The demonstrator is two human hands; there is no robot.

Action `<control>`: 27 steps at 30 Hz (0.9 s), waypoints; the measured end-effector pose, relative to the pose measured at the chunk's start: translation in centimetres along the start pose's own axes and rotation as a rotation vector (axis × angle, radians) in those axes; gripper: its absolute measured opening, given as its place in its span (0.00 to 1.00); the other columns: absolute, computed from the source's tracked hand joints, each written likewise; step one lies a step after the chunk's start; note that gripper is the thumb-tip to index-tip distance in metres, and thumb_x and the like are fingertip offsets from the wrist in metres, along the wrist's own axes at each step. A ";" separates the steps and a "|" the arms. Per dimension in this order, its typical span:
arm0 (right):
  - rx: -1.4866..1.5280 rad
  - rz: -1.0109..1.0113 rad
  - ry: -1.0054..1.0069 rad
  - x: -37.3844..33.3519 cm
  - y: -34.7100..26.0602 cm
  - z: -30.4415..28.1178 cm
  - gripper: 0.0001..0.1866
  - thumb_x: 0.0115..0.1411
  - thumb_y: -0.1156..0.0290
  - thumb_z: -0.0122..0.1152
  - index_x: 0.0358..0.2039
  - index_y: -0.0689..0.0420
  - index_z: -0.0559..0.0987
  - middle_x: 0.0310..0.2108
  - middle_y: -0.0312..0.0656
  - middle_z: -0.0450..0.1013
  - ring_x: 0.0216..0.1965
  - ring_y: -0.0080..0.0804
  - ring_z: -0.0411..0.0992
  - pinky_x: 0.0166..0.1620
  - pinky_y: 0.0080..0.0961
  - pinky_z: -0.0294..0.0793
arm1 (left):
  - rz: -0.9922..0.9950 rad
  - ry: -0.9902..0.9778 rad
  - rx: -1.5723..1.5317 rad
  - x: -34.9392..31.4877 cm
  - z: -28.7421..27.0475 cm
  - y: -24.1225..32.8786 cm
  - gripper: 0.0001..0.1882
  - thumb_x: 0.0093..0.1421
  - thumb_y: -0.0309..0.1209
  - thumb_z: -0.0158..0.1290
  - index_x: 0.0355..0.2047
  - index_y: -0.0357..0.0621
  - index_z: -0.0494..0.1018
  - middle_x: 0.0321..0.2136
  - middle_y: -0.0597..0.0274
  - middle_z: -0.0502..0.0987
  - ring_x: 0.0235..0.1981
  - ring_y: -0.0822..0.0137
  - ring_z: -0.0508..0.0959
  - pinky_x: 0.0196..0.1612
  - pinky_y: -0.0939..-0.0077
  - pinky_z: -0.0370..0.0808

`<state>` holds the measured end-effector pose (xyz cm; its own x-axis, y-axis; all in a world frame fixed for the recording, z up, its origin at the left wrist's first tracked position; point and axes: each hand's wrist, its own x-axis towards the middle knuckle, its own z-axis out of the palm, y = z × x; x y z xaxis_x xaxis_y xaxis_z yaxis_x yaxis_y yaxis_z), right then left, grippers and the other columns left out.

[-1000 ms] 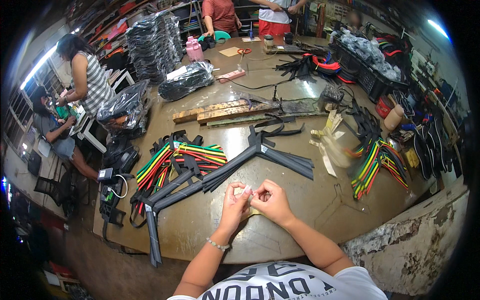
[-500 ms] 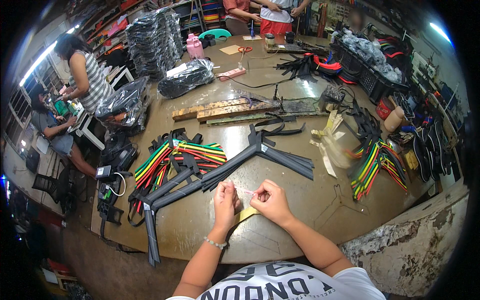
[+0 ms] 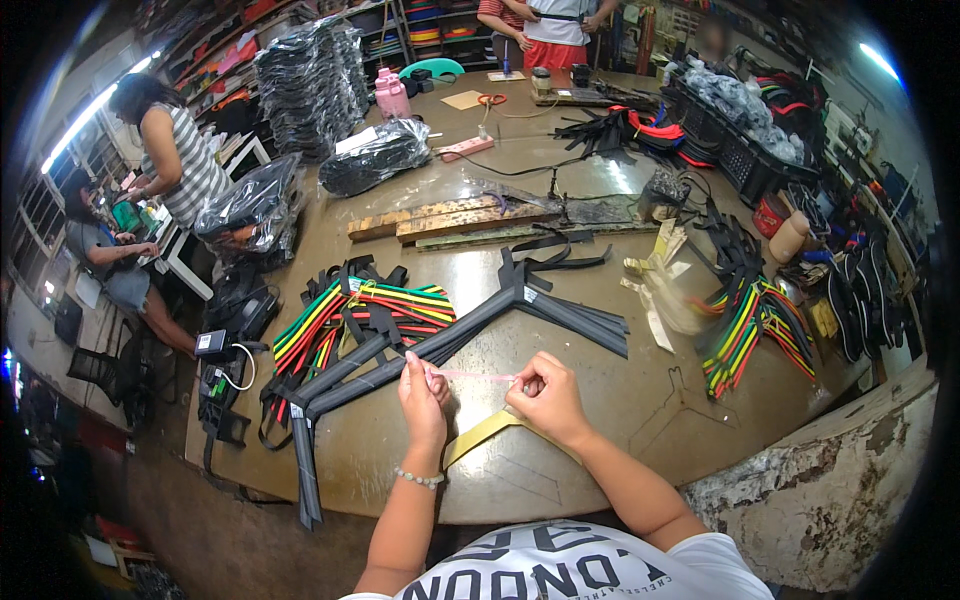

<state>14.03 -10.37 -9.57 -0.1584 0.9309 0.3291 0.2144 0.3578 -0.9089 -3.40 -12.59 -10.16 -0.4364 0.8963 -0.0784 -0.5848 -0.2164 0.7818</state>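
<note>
A thin pale pink strip [image 3: 472, 376] is pulled taut between my two hands over the near part of the table. My left hand [image 3: 425, 412] is closed on one end, its thumb pointing up. My right hand [image 3: 548, 402] pinches the other end. Below them lies a bent yellow band [image 3: 478, 437] on the tabletop. Just beyond my hands, a bundle of dark grey straps [image 3: 575, 322] fans out from a bound joint. Another such bundle [image 3: 303, 455] is at the left, its lower end hanging over the table edge.
Red, yellow and green strap bundles lie at left [image 3: 385, 305] and right [image 3: 755, 345]. Pale yellow bands [image 3: 655, 290] rest near the right bundle. Wooden boards [image 3: 470, 218] cross the table's middle. A black crate [image 3: 735, 150] stands far right. Other people work at left and far side.
My hands have moved apart, the left one going left and up, so more of the pink strip shows between them. More of the yellow band is uncovered.
</note>
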 end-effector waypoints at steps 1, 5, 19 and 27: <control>0.003 0.004 0.002 0.1 0.1 -0.1 0.07 0.45 0.78 0.63 0.20 0.62 0.72 0.22 0.39 0.67 0.17 0.22 0.62 0.22 0.21 0.64 | 0.002 -0.006 0.048 0.0 -0.2 0.2 0.18 0.67 0.40 0.51 0.24 0.50 0.60 0.13 0.76 0.58 0.11 0.84 0.54 0.14 0.86 0.49; 0.007 0.004 0.001 0.3 0.3 -0.2 0.08 0.44 0.77 0.63 0.19 0.62 0.71 0.22 0.39 0.67 0.17 0.22 0.62 0.21 0.21 0.63 | 0.117 -0.023 0.289 0.1 -0.5 0.3 0.17 0.67 0.40 0.51 0.24 0.50 0.60 0.14 0.76 0.61 0.11 0.85 0.54 0.14 0.86 0.49; -0.023 -0.009 0.040 0.8 -0.3 -1.2 0.08 0.43 0.77 0.63 0.19 0.61 0.71 0.22 0.39 0.67 0.17 0.22 0.62 0.21 0.22 0.63 | 0.136 -0.045 0.287 1.2 -1.4 0.6 0.16 0.69 0.40 0.48 0.25 0.51 0.60 0.13 0.78 0.57 0.12 0.84 0.55 0.15 0.88 0.50; -0.128 -0.049 0.059 0.8 -1.8 -2.2 0.07 0.43 0.77 0.62 0.19 0.59 0.71 0.21 0.41 0.67 0.16 0.30 0.65 0.21 0.27 0.66 | 0.040 0.127 0.092 1.8 -1.4 1.1 0.20 0.70 0.48 0.42 0.25 0.50 0.61 0.15 0.75 0.58 0.12 0.82 0.54 0.13 0.87 0.51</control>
<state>15.67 -10.13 -7.09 -0.1155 0.9134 0.3903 0.3293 0.4059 -0.8525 -5.77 -11.73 -10.32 -0.5445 0.8303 -0.1192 -0.5027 -0.2093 0.8387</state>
